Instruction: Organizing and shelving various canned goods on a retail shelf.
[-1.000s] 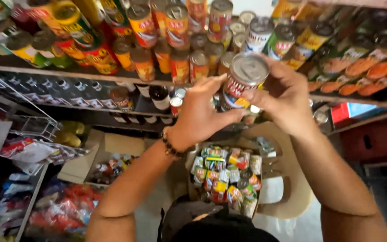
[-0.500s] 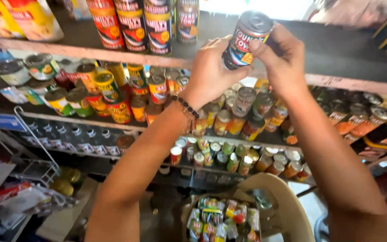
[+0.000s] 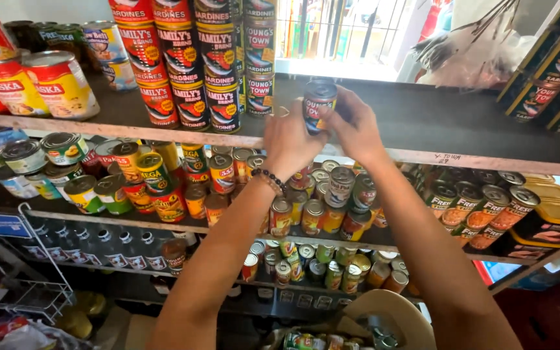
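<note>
Both hands hold one small tin can point(image 3: 319, 104) up at the front edge of the top shelf point(image 3: 461, 129). The can stands upright, long axis vertical, silver lid facing up and tipped slightly toward the camera, with a dark and red label. The left hand point(image 3: 293, 142) closes its grip round the can's left side, fingers curled against the label; the right hand point(image 3: 356, 126) clasps the right side, fingers wrapped over the upper rim. A dark bead bracelet point(image 3: 270, 178) circles the left wrist.

Left of the held can, on the same shelf, stand four columns of red and dark sardine cans point(image 3: 189, 65), each three high as far as the view shows, the nearest column just beside the can. Farther left sit two large red-and-white tins point(image 3: 63, 84) lying tilted. On the shelf below the held can, many small cans point(image 3: 332, 194) crowd together, too many to count. Right of the held can, at the far end of the top shelf, several dark cans point(image 3: 552, 71) lean in rows.
</note>
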